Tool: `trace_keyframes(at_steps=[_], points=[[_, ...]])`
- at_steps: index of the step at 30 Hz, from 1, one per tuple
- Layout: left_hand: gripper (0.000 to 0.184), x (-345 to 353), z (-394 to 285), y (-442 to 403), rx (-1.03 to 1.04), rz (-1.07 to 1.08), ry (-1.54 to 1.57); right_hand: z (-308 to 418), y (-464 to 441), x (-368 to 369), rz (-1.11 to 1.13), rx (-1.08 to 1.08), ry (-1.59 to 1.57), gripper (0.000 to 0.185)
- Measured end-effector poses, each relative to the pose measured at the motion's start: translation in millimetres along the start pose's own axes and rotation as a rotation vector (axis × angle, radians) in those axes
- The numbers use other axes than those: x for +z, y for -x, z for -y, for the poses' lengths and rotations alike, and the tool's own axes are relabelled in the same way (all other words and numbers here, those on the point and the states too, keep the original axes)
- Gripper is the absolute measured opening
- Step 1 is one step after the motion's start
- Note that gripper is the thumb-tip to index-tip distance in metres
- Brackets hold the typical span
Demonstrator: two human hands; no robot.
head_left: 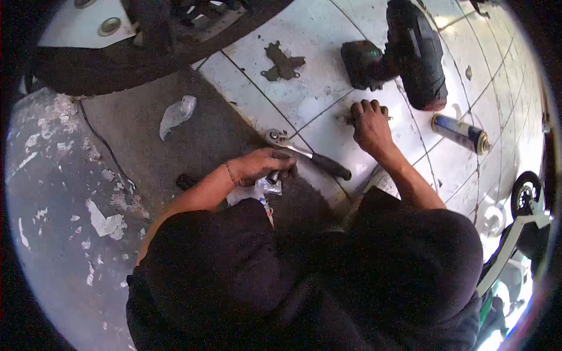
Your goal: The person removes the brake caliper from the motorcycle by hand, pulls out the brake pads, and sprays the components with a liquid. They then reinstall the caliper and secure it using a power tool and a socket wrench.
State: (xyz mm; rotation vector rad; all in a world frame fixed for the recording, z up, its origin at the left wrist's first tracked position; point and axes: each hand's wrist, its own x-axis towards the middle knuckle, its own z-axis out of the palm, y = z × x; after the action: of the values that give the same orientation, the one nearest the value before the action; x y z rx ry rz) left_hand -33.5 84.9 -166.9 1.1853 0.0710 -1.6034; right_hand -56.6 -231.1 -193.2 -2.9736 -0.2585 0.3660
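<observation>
My left hand (263,166) is closed round a small metal socket (273,176), just left of a ratchet wrench (310,154) with a black handle that lies on the floor. Over the white tiles, my right hand (372,126) has its fingers curled down on a small part that they mostly hide. Below my left hand is a clear plastic packet (269,186). A black cordless power tool (414,55) rests on the tiles beyond my right hand, with a blue and white spray can (461,133) to the right.
Flat dark metal pieces (283,62) lie on the tiles at the top. A wheel (146,64) stands at the upper left. Crumpled clear plastic (177,117) lies on the grey mat (205,140). Part of a motorcycle (515,234) shows at the right edge.
</observation>
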Motion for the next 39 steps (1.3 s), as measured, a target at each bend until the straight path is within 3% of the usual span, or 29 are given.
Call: trace_keyframes(at_steps=[1,2,4,5,6,8,10,11,12,14,16,18,20,22,24,26,28,30,32,33,34,35,39], points=[[0.051,-1.2,18.1,-8.1,0.004,-0.008,-0.061,2.5,-0.2,2.3,0.025,0.048,-0.205,0.013],[0.051,3.1,20.4,-8.4,-0.013,-0.002,-0.063,10.3,3.0,-0.7,0.032,0.060,-0.216,0.013],[0.056,13.8,25.4,-7.4,-0.178,-0.045,0.070,31.4,11.4,-7.4,0.072,0.010,-0.769,0.011],[0.057,7.8,47.9,-19.5,-0.112,-0.048,0.040,39.6,14.3,-1.3,0.181,0.017,-0.765,0.017],[0.057,5.1,57.9,-23.1,-0.115,-0.044,0.054,53.9,21.4,-8.0,0.124,-0.126,-0.864,0.034],[0.050,5.3,76.6,-29.5,-0.025,-0.110,0.085,66.7,26.3,-10.9,0.253,-0.272,-0.449,0.051],[0.051,14.5,50.7,-26.6,-0.098,-0.091,0.047,69.2,31.6,16.3,0.370,-0.270,-0.340,0.057],[0.052,12.9,55.3,-29.6,-0.123,-0.124,0.013,66.7,33.6,31.4,0.300,-0.359,-0.250,0.055],[0.052,11.5,54.1,-30.6,-0.148,-0.160,-0.028,73.2,26.7,25.2,0.528,-0.185,-0.367,0.054],[0.052,12.3,53.8,-27.3,-0.119,-0.187,-0.072,56.2,29.6,55.2,0.617,-0.253,-0.533,0.048],[0.045,15.0,73.9,-33.1,0.114,-0.176,0.200,64.8,25.7,18.2,0.459,-0.493,-0.651,0.042],[0.044,9.4,83.1,-44.6,-0.002,-0.107,0.403,63.6,39.1,32.3,0.453,-0.356,-0.725,0.041],[0.047,9.3,94.4,-61.1,0.146,-0.086,0.461,62.8,39.2,34.6,0.422,-0.497,-0.812,0.051],[0.046,10.9,89.8,-70.4,0.076,-0.229,0.477,63.5,41.6,26.7,0.418,-0.496,-0.860,0.052],[0.043,36.1,40.1,-56.1,0.036,-0.281,0.648,74.1,41.8,-2.0,0.493,-0.320,-1.011,0.052],[0.037,41.0,26.1,-51.6,0.029,-0.273,0.658,72.2,42.7,-10.6,0.507,-0.299,-1.028,0.048],[0.041,26.3,40.4,-55.9,0.063,-0.322,0.658,71.9,43.5,-0.3,0.492,-0.063,-1.295,0.035],[0.041,12.2,50.5,-60.1,0.144,-0.293,0.578,65.9,29.7,-10.5,0.756,0.293,-1.480,0.026],[0.040,25.4,29.9,-48.8,0.398,-0.362,0.503,71.2,27.4,-5.0,0.586,0.287,-1.669,0.030],[0.040,18.8,28.8,-45.4,0.375,-0.372,0.473,75.9,23.2,-21.3,0.588,0.317,-1.654,0.031],[0.039,11.2,25.6,-50.2,0.362,-0.256,0.522,77.1,17.7,-36.2,0.583,0.355,-1.632,0.033],[0.040,7.8,22.2,-54.2,0.347,-0.131,0.573,74.0,17.5,-32.8,0.458,0.259,-1.554,0.035],[0.044,10.2,15.7,-62.0,0.350,-0.064,0.475,69.3,19.2,-22.7,0.243,0.365,-1.595,0.030]])
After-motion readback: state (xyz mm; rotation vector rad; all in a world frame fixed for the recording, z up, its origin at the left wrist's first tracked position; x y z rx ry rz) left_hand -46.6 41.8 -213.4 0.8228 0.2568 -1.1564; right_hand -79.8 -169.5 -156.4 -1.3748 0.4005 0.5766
